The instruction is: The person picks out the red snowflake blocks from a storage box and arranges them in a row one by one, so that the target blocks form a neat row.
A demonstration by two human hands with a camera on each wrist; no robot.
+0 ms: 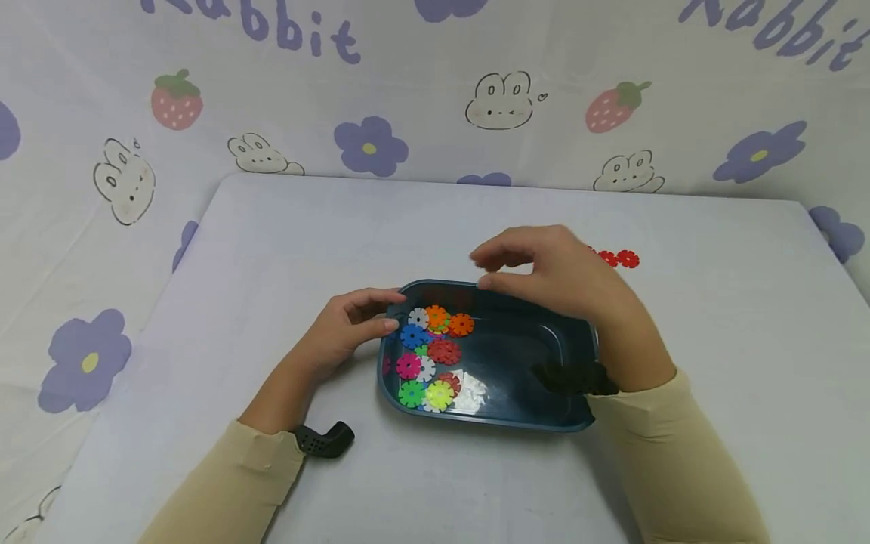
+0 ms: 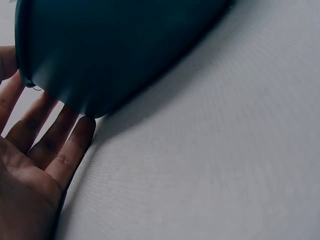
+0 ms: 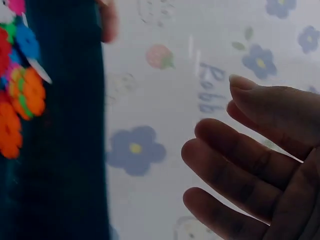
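Note:
A dark teal plastic tub [image 1: 516, 378] sits on the white table. Several flower-shaped plastic discs [image 1: 443, 350] in red, orange, blue, green, pink, yellow and white lie at its left end. My left hand [image 1: 350, 321] holds the tub's left end, thumb at the rim and fingertips against the outer wall [image 2: 100, 55]. Above the tub's far side is my right hand [image 1: 553, 276], fingers loosely bent, thumb apart from them and nothing between. A row of red discs [image 1: 618, 259] lies on the table behind the right hand, partly hidden by it.
The white tabletop [image 1: 292, 234] extends around the tub on all sides. Behind it hangs a cloth [image 1: 421, 91] printed with rabbits, strawberries and purple flowers. A black wrist device [image 1: 326, 440] sits at the left cuff.

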